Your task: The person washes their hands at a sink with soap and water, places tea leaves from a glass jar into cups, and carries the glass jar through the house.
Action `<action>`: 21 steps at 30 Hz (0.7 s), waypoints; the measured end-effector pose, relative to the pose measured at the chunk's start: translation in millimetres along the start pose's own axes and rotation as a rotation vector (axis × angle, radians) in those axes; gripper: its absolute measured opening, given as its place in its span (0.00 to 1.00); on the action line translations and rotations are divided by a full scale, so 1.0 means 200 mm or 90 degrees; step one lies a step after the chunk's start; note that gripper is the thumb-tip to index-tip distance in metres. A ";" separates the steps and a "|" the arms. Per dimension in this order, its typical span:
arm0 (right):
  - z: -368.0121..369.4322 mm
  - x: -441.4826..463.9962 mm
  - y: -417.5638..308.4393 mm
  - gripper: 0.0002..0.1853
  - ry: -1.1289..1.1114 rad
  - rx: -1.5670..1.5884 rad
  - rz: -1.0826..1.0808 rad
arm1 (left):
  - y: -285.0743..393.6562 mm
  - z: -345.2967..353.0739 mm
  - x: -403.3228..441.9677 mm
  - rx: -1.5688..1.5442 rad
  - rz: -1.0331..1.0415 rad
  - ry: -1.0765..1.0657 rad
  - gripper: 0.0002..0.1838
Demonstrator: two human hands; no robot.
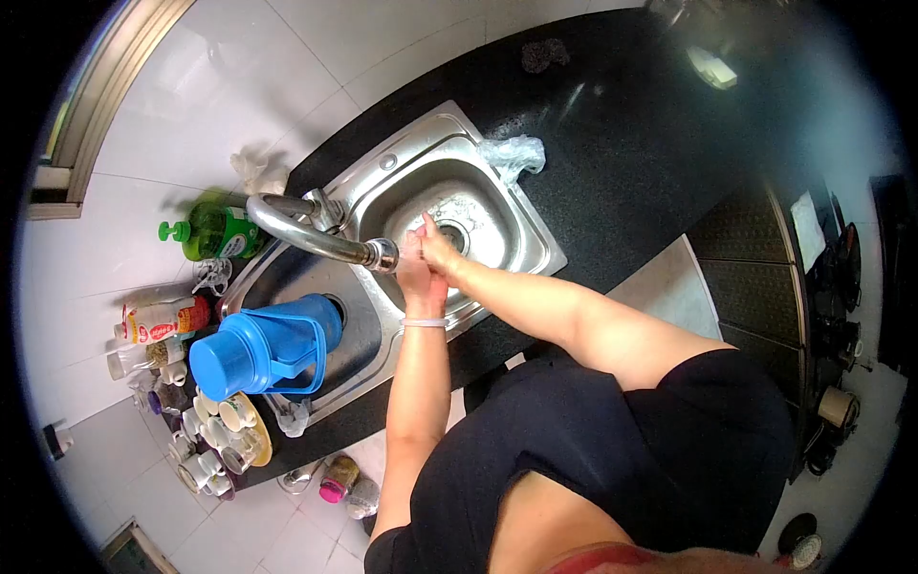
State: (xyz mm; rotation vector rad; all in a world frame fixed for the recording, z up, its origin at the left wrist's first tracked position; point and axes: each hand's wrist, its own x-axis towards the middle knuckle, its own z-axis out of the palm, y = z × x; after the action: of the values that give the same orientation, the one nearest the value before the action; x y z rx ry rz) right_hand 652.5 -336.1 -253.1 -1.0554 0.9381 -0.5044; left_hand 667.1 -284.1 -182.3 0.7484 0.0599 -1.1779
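Over the right basin of the steel sink (335, 196), my two hands meet just beside the mouth of the curved faucet (382, 255). My left hand (413, 277), with a pale band around its wrist, points into the basin; its fingers are partly covered and blurred. Pressed against it from the right, my right hand (440, 253) curls its fingers around the left one. No object shows between the hands. Wet, shiny patches lie around the drain (449, 234) below them.
A blue thermos jug (263, 352) stands in the left basin. Along the wall are a green soap bottle (215, 230), jars and a tray (258, 435) of cups. A crumpled plastic bag (514, 156) lies on the black counter (612, 191), and a dark scrubber (545, 55) sits farther back.
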 end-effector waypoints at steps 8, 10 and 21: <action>-0.14 -0.18 -0.55 0.28 -0.340 0.754 0.284 | 0.04 0.21 -0.02 -0.382 0.071 -0.127 0.29; 0.00 -0.25 -0.48 0.30 -0.166 0.225 -0.219 | 0.13 0.39 -0.05 -0.448 0.063 -0.045 0.30; 0.08 -0.28 -0.46 0.21 -0.094 0.613 0.459 | 0.24 0.26 0.11 1.088 0.460 0.110 0.14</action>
State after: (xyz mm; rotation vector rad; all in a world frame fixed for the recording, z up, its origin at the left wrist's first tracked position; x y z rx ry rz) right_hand 643.6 -325.9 -145.3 0.1344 0.7356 -0.2046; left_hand 699.0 -322.7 -127.1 2.1002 -1.1108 -0.2037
